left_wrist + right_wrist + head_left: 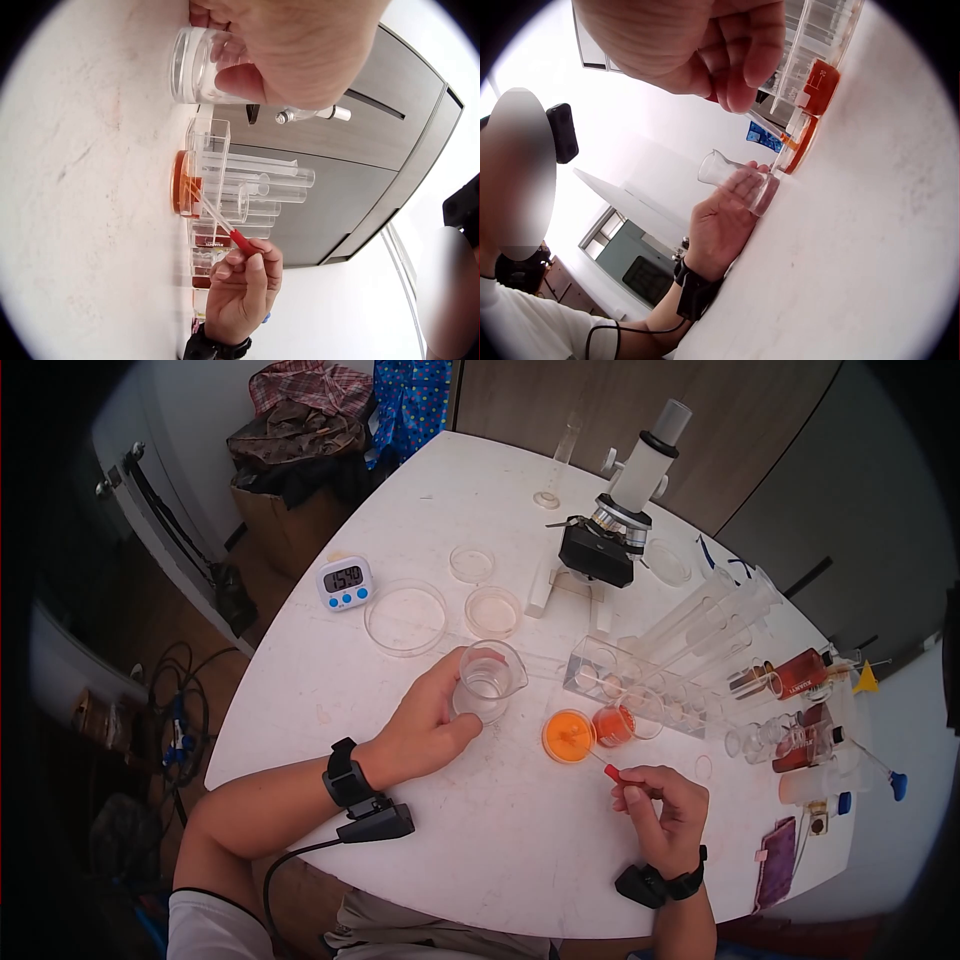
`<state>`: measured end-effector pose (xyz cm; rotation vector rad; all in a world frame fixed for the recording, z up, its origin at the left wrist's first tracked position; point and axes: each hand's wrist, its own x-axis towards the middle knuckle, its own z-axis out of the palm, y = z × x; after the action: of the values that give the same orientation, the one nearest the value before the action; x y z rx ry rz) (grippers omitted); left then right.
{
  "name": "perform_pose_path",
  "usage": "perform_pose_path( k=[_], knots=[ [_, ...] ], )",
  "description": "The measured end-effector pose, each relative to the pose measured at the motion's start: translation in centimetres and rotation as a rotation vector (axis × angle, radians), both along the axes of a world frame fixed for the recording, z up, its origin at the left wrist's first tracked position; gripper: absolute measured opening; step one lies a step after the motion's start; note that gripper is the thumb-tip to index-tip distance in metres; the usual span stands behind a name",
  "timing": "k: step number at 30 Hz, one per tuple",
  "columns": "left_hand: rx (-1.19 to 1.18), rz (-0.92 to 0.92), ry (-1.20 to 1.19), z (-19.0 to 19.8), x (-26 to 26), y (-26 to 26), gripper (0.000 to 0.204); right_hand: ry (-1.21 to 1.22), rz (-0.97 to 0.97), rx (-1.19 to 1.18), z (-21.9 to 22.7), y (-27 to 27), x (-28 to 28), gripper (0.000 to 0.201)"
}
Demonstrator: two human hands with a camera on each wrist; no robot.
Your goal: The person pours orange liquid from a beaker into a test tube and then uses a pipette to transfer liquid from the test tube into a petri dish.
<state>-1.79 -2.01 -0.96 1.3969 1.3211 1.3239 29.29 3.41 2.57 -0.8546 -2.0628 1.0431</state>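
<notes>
My left hand (425, 715) grips a clear glass beaker (497, 675) with a pouring lip, its fingers and thumb wrapped around the side. The beaker's base is at the tabletop in the left wrist view. In my right hand (668, 815), thumb and fingers pinch the red rubber bulb of a glass dropper (214, 210). The dropper slants down, with its tip inside a small round dish (568, 738) of orange liquid. Touching or close beside that dish stands a small glass container (613, 726) of orange-red liquid, overlapped by the rack in the head view.
A clear rack (640, 690) with test tubes stands behind the dish. Beyond are a microscope (625, 510), a measuring cylinder (563, 455), several petri dishes (405, 618) and a white timer (345, 582). Brown-red bottles (800, 675) and a purple cloth case (775, 863) lie at the right.
</notes>
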Motion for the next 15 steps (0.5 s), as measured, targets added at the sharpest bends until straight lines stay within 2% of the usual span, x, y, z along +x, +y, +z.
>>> perform_pose_path(
  k=[11, 15],
  knots=[
    [0.008, -0.004, 0.015, -0.21, -0.14, 0.08, 0.063, 0.014, 0.018, -0.010, -0.10, 0.04, 0.28, 0.020],
    [0.065, 0.022, 0.068, -0.43, -0.31, 0.16, 0.064, 0.112, -0.001, 0.019, -0.35, -0.12, 0.25, 0.022]
  ],
)
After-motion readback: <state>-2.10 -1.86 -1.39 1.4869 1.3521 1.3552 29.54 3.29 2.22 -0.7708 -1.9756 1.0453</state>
